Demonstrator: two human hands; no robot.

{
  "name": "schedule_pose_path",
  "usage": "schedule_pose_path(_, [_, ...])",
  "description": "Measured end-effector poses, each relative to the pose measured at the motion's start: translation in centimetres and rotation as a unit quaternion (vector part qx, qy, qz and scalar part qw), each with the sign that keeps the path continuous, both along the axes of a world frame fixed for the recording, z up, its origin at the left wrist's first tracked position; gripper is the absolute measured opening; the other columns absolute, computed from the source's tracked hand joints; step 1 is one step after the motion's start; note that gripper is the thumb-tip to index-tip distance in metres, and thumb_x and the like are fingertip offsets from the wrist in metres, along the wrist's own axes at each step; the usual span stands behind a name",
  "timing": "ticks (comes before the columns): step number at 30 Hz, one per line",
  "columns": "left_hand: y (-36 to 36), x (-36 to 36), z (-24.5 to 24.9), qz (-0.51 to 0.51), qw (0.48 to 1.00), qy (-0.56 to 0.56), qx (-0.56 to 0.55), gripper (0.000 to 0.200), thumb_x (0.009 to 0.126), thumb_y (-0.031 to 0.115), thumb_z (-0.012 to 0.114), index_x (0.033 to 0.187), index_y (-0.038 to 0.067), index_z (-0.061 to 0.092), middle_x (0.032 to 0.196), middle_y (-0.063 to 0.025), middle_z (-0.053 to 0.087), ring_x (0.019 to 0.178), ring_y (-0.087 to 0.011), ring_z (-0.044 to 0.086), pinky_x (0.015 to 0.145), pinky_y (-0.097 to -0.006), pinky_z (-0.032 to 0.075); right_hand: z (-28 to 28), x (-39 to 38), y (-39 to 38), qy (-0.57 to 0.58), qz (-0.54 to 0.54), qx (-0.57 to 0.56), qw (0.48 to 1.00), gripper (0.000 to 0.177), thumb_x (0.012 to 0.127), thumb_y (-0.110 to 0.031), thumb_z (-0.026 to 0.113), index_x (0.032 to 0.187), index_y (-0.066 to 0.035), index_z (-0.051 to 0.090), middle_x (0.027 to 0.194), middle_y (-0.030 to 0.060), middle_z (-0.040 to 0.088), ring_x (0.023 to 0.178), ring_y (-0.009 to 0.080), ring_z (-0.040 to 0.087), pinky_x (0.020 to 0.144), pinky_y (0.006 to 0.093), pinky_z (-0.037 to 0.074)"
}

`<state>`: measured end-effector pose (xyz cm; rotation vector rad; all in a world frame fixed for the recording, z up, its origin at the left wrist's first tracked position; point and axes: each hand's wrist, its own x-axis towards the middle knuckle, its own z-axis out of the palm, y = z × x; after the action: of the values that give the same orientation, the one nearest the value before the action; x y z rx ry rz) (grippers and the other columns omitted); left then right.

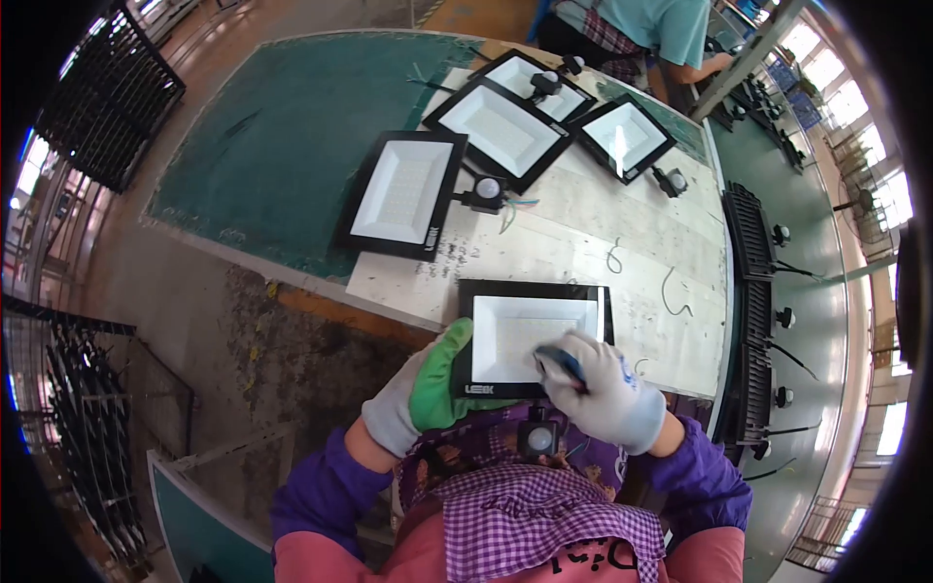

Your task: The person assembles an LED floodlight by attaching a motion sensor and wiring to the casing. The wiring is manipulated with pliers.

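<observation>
An LED floodlight (505, 335) with a black frame and white inner panel lies tilted at the table's near edge, in front of my body. My left hand (432, 389), in a green and white glove, grips its left side with the thumb along the frame. Over the panel's lower right is my right hand (607, 394) in a white glove. Its fingers are closed on a small dark blue object (564, 363) pressed close to the panel; its kind I cannot tell. A black motion sensor (537, 437) hangs below the floodlight's lower edge, against my apron.
Another floodlight (406, 194) with a sensor and loose wires lies further back on the white board (583, 248). Several more, including a floodlight (624, 138), sit behind it. A person (671, 34) works beyond the table. Floodlights (753, 311) line the bench on the right.
</observation>
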<state>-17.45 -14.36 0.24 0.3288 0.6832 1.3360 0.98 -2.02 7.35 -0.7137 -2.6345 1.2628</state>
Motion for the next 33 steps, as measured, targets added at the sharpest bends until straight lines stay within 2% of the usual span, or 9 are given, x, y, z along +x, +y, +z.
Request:
schedule_pose_path(2, [0.5, 0.1, -0.4, -0.005, 0.977, -0.198, -0.082, 0.051, 0.101, 0.038, 0.039, 0.140, 0.004, 0.038, 0.132, -0.0170, 0.052, 0.119, -0.0297, 0.055, 0.093, -0.0464, 0.053, -0.5, 2.1, -0.2, 0.080, 0.059, -0.039, 0.994, 0.027, 0.088, -0.023, 0.062, 0.108, -0.006, 0.058, 0.073, 0.0095, 0.057, 0.066, 0.0284, 0.063, 0.058, 0.0362, 0.051])
schedule_pose_path(8, [0.3, 1.7, 1.9, 0.042, 0.984, -0.148, -0.091, 0.048, 0.101, 0.035, 0.040, 0.139, 0.005, 0.038, 0.131, -0.0191, 0.051, 0.115, -0.0335, 0.057, 0.088, -0.0521, 0.055, 1.7, 5.5, -3.5, -0.101, 0.128, 0.249, 0.955, 0.043, 0.086, -0.034, 0.061, 0.120, -0.008, 0.053, 0.096, 0.0102, 0.058, 0.066, 0.0230, 0.067, 0.050, 0.0319, 0.054])
schedule_pose_path(14, [-0.2, 3.2, 6.5, -0.013, 0.966, -0.254, -0.041, 0.054, 0.099, 0.044, 0.040, 0.135, 0.003, 0.041, 0.122, -0.0235, 0.057, 0.106, -0.0386, 0.061, 0.086, -0.0489, 0.056, 7.0, 6.2, 0.7, 0.123, 0.073, 0.037, 0.989, 0.037, 0.080, -0.032, 0.072, 0.106, -0.006, 0.065, 0.074, 0.0053, 0.060, 0.060, 0.0148, 0.061, 0.053, 0.0239, 0.048])
schedule_pose_path(19, [1.9, 5.1, 8.2, 0.047, 0.987, 0.153, 0.030, 0.054, 0.098, 0.041, 0.046, 0.127, -0.005, 0.045, 0.120, -0.0255, 0.057, 0.107, -0.0367, 0.061, 0.088, -0.0426, 0.053, 8.8, 6.3, 8.1, 0.071, -0.175, -0.280, 0.941, 0.020, 0.082, -0.020, 0.069, 0.091, -0.004, 0.062, 0.074, 0.0005, 0.061, 0.054, 0.0029, 0.048, 0.045, 0.0203, 0.037])
schedule_pose_path(21, [4.6, 7.6, 6.7, 0.105, 0.898, 0.404, 0.143, 0.053, 0.098, 0.038, 0.045, 0.129, -0.005, 0.044, 0.128, -0.0234, 0.052, 0.115, -0.0369, 0.056, 0.095, -0.0455, 0.048, 7.0, 6.9, 10.3, 0.040, -0.229, -0.320, 0.918, 0.021, 0.083, -0.022, 0.068, 0.094, -0.005, 0.062, 0.073, 0.0019, 0.061, 0.048, 0.0014, 0.043, 0.039, 0.0186, 0.032])
schedule_pose_path(24, [9.1, 8.7, 5.0, 0.058, 0.644, 0.721, 0.249, 0.074, 0.090, 0.044, 0.054, 0.142, -0.002, 0.028, 0.144, -0.0216, 0.035, 0.134, -0.0407, 0.033, 0.109, -0.0524, 0.029, 4.2, 8.5, 14.1, 0.042, -0.267, -0.259, 0.928, 0.023, 0.083, -0.023, 0.070, 0.098, -0.006, 0.063, 0.071, -0.0015, 0.058, 0.050, 0.0025, 0.045, 0.043, 0.0180, 0.034])
schedule_pose_path(26, [11.8, 11.0, 3.9, 0.011, 0.483, 0.844, 0.234, 0.088, 0.086, 0.049, 0.058, 0.147, -0.001, 0.019, 0.149, -0.0231, 0.027, 0.139, -0.0427, 0.024, 0.112, -0.0544, 0.021, 5.8, 8.2, 14.1, -0.004, -0.285, -0.159, 0.945, 0.030, 0.082, -0.026, 0.067, 0.101, -0.003, 0.063, 0.087, 0.0044, 0.064, 0.074, 0.0117, 0.057, 0.066, 0.0275, 0.047])
schedule_pose_path(32, [16.3, 12.9, 1.3, -0.094, 0.428, 0.879, 0.185, 0.096, 0.083, 0.059, 0.053, 0.149, -0.001, 0.014, 0.155, -0.0225, 0.013, 0.144, -0.0391, 0.011, 0.116, -0.0485, 0.008, 2.1, 8.9, 16.2, -0.123, -0.247, -0.035, 0.961, 0.050, 0.089, -0.031, 0.062, 0.127, 0.000, 0.052, 0.122, 0.0165, 0.062, 0.111, 0.0273, 0.060, 0.094, 0.0322, 0.047])
schedule_pose_path(33, [16.7, 13.0, 1.3, -0.108, 0.422, 0.883, 0.174, 0.096, 0.083, 0.058, 0.053, 0.149, -0.001, 0.015, 0.155, -0.0225, 0.014, 0.144, -0.0385, 0.011, 0.116, -0.0477, 0.008, 1.3, 8.6, 15.6, -0.096, -0.245, 0.030, 0.964, 0.034, 0.090, -0.031, 0.062, 0.114, -0.008, 0.062, 0.093, 0.0116, 0.069, 0.087, 0.0273, 0.065, 0.080, 0.0348, 0.050])
